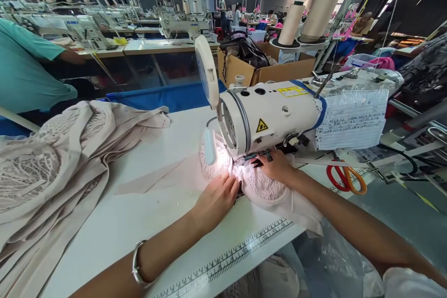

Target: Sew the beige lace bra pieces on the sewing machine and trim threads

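A pale pink lace bra [265,186] lies under the lit needle area of a white sewing machine [275,114], its cups to either side of the needle. My left hand [220,195] is closed, fingertips pinching the bra's fabric just in front of the needle. Beyond the right cup, close to the presser foot, my right hand [277,167] is closed around small black thread snips [257,162], whose pointed blades stick out to the left. The hand partly hides the snips' handles. A pale band of fabric [157,179] trails left from the bra across the table.
Piled lace bra pieces [80,149] cover the table's left side. Orange- and red-handled scissors [346,178] lie right of my right arm. A ruler strip [226,258] runs along the front edge. Behind the machine are a cardboard box [237,67] and thread cones [291,23]; a co-worker [28,65] sits left.
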Demonstrator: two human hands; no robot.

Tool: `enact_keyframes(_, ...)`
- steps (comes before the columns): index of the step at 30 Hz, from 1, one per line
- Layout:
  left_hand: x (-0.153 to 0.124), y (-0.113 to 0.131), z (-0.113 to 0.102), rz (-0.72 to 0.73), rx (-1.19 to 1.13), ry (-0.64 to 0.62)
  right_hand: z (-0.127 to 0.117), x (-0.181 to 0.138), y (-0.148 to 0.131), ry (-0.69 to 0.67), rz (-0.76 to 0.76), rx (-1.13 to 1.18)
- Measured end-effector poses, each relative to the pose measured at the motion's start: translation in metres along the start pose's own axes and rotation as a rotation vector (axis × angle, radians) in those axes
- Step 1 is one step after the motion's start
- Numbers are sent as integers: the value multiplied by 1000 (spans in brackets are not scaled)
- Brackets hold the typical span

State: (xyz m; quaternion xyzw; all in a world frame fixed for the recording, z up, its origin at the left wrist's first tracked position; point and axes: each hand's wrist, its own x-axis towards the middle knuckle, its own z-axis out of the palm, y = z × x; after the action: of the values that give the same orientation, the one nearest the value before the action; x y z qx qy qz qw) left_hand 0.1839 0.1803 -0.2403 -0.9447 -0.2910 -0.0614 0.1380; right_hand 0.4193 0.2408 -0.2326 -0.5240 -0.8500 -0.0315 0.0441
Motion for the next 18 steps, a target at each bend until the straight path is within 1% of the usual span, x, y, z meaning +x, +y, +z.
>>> enact_keyframes(5, 2, -1, 2, -36, -49, 72, 2, -3, 0, 4, -30, 3)
enact_keyframes(9, 1, 0, 1, -36, -50, 20, 6, -4, 6, -7, -74, -5)
enact_keyframes(12, 2, -1, -1, -63, -73, -6, 13, -5, 10, -23, -96, -50)
enact_keyframes(16, 3, -2, -1, -111, -105, -27, 19, -8, 14, -26, -66, -123)
enact_keyframes(18, 3, -4, 1, -119, -111, -36, 19, -9, 16, 6, -135, -70)
